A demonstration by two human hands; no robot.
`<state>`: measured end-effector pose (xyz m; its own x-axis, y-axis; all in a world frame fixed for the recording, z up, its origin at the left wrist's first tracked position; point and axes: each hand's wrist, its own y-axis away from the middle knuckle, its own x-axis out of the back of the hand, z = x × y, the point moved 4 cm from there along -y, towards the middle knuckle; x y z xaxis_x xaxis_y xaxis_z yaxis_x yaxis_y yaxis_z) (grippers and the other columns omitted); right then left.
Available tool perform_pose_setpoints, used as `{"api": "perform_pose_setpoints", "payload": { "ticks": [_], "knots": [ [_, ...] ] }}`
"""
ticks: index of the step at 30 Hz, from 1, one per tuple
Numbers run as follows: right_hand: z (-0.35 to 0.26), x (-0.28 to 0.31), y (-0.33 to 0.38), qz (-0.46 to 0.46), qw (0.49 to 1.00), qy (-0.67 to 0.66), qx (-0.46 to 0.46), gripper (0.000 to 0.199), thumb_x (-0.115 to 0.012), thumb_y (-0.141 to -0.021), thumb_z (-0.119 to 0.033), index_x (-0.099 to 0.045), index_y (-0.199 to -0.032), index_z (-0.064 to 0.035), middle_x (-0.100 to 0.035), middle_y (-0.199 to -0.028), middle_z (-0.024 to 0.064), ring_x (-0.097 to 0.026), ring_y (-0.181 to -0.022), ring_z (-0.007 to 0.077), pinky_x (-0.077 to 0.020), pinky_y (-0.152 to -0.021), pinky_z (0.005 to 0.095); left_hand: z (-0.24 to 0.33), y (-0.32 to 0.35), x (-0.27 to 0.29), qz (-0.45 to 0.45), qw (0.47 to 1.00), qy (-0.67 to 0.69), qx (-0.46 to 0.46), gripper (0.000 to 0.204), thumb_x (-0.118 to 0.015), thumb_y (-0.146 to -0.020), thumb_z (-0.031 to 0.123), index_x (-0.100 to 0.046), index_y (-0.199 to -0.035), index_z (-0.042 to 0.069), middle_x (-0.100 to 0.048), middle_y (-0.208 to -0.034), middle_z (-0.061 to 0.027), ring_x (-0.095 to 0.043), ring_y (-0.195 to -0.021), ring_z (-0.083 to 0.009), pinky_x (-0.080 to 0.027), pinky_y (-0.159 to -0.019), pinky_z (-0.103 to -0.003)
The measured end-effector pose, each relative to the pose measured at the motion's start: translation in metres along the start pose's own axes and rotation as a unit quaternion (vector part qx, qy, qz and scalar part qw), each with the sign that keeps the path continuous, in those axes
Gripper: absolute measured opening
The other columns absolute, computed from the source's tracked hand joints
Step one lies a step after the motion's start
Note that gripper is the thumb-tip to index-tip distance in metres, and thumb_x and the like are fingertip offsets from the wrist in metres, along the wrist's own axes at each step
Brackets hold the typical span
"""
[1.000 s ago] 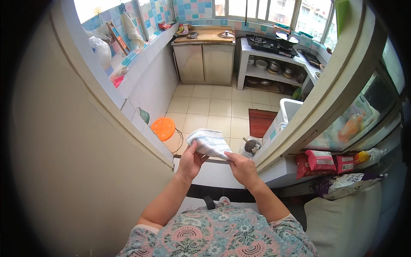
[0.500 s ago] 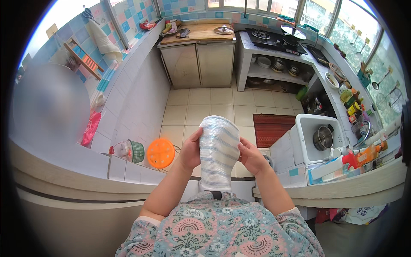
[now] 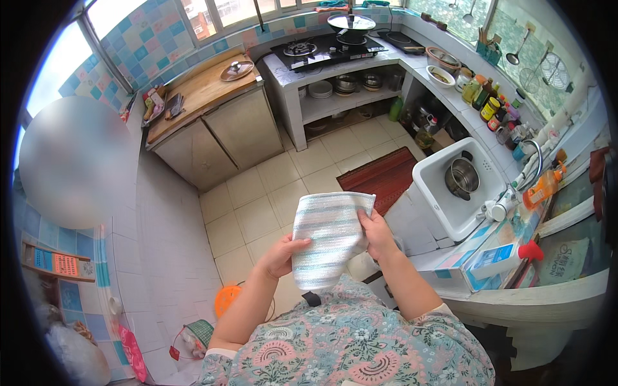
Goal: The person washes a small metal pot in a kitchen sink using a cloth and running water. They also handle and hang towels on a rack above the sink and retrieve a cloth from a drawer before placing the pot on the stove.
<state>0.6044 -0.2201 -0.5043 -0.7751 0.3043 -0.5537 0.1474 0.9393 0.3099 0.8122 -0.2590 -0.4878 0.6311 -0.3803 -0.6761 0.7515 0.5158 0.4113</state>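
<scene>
Two hands gripping a striped dishcloth above a tiled kitchen floor

A white dishcloth (image 3: 327, 241) with pale blue-grey bands is spanning the space between the hands, in front of a floral top (image 3: 347, 344). The hands are working apart, each clamping one side of the fabric: the left hand (image 3: 280, 256) is clasping the left edge, its thumb pressing on the upper face; the right hand (image 3: 378, 238) is grasping the opposite side near the far corner — its thumb, too, is lying over the fabric. The cloth is partly hiding the fingers beneath.

Beyond the hands, a dark red mat (image 3: 380, 174) is lying on beige floor tiles (image 3: 286, 183). To the right of the right hand, a white sink (image 3: 439, 193) is holding a steel pot (image 3: 461, 178). Farther ahead, a black gas stove (image 3: 322, 56) is bearing a lidded pan (image 3: 351, 26); ahead and left, a wooden-topped cabinet (image 3: 241, 128) is supporting a glass lid (image 3: 233, 72). Left of and below the left hand — beside its forearm — an orange stool (image 3: 225, 299) is partly showing.
</scene>
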Motion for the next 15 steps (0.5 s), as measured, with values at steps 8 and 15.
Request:
{"api": "perform_pose_setpoints", "payload": {
  "ticks": [8,15],
  "knots": [
    [-0.067,0.071,-0.144,0.045,0.999,0.007,0.011,0.027,-0.051,-0.092,-0.014,-0.048,-0.115,-0.0008,-0.058,-0.107,0.0073,-0.056,-0.095,0.0146,-0.0475,-0.083,0.03,0.101,-0.172,-0.005,0.123,0.987,-0.099,-0.011,0.026,-0.049,-0.088,0.005,-0.05,-0.114,0.002,-0.057,-0.108,-0.0089,-0.058,-0.096,-0.0205,-0.05,-0.082,-0.036],
    [-0.167,0.118,-0.193,0.02,0.996,-0.073,0.049,0.04,-0.054,-0.087,-0.005,-0.04,-0.124,-0.0005,-0.055,-0.113,0.0101,-0.056,-0.103,0.0197,-0.0466,-0.091,0.0344,0.145,-0.321,-0.052,0.044,0.992,-0.114,0.043,0.027,-0.049,-0.089,0.004,-0.051,-0.115,0.002,-0.057,-0.11,-0.0086,-0.058,-0.098,-0.0211,-0.049,-0.084,-0.036]
  ]
}}
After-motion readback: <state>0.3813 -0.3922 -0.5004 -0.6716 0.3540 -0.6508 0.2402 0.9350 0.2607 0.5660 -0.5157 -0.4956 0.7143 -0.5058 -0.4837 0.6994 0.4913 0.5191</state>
